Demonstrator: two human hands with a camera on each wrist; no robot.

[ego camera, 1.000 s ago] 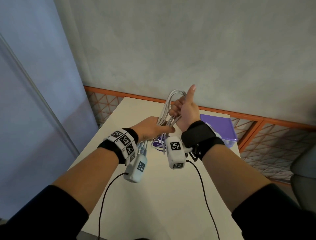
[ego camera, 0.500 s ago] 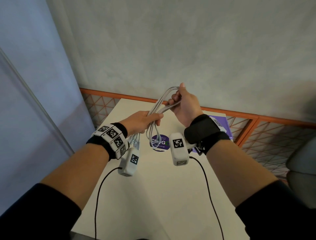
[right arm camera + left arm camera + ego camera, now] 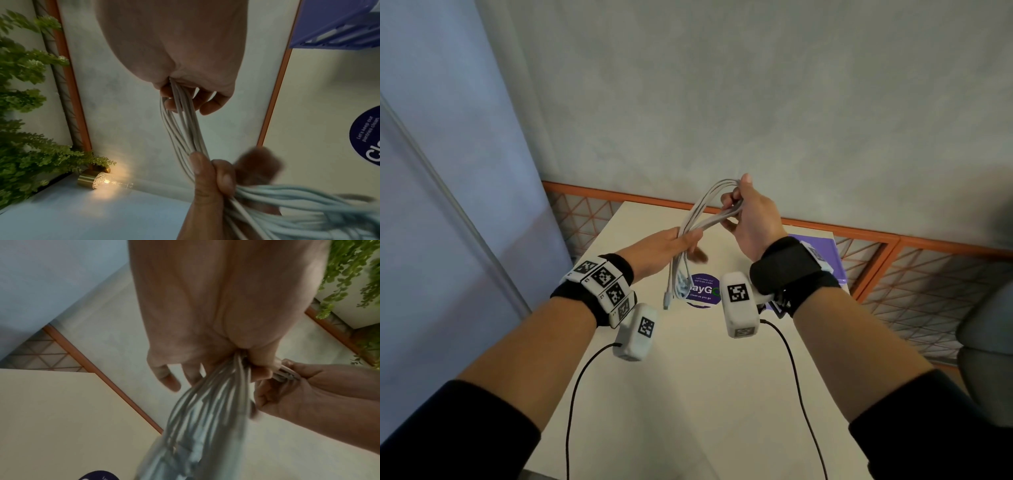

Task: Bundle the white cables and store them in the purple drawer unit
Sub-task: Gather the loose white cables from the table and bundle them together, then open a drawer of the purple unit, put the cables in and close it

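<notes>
A bundle of white cables (image 3: 698, 219) hangs in the air above the table, folded into a loop. My right hand (image 3: 748, 219) grips the looped top end (image 3: 180, 104). Lower down and to the left, my left hand (image 3: 671, 241) grips the strands (image 3: 232, 374). Loose ends with plugs (image 3: 671, 291) dangle below the left hand, blurred in the wrist views. The purple drawer unit (image 3: 822, 253) stands at the table's far right, mostly hidden behind my right wrist; a corner of it (image 3: 337, 24) shows in the right wrist view.
The cream table (image 3: 688, 394) carries a round purple sticker (image 3: 703, 291) under the cables. An orange-framed mesh rail (image 3: 928, 270) runs behind the table against a grey wall. Black wrist-camera leads (image 3: 798, 394) hang over the table. Green plants (image 3: 24, 97) and a small lamp (image 3: 98, 179) are nearby.
My right thumb has closed down onto the cable loop. The left hand slid away from the right along the strands, drawing the bundle out longer, and the plug ends now dangle free.
</notes>
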